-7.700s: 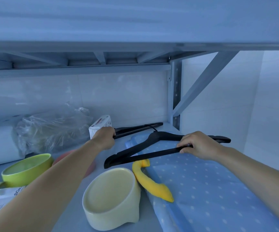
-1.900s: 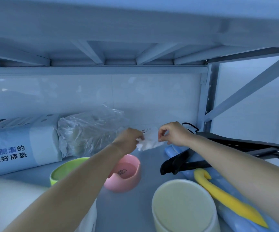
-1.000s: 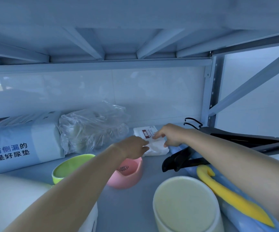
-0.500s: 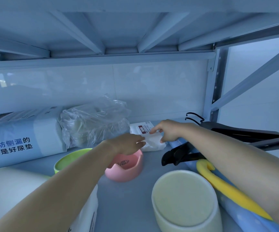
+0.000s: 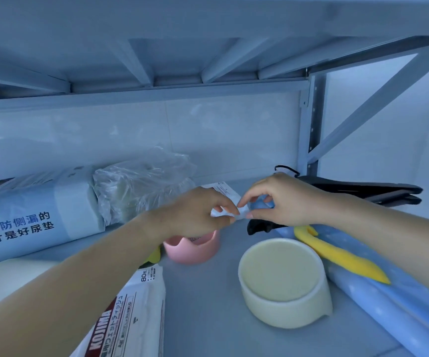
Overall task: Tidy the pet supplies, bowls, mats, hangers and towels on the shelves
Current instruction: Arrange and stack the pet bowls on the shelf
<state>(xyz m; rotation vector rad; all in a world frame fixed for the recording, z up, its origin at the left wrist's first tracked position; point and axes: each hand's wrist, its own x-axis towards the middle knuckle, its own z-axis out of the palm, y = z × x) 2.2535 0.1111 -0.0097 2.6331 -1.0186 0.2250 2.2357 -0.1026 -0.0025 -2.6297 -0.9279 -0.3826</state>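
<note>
The shelf (image 5: 208,318) carries a cream bowl (image 5: 283,282), pink bowl (image 5: 195,252), wipes pack (image 5: 131,318), blue mat (image 5: 388,313).

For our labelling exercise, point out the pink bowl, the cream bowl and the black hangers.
Pink bowl (image 5: 191,255): head view, front wall.
Cream bowl (image 5: 281,275): head view, inner floor.
Black hangers (image 5: 363,189): head view, upper arm.

— What is behind everything?
— A back wall (image 5: 208,130) of pale glossy tiles, with soft reflections on it.
— And the furniture?
— A light grey metal rack. Its upper shelf (image 5: 208,27) is seen from below, with crossbars (image 5: 136,63) under it. At the right, an upright post (image 5: 311,119) with holes meets a diagonal brace (image 5: 363,106). The lower shelf board (image 5: 208,305) is flat and grey. The light is cool and bluish.
</note>
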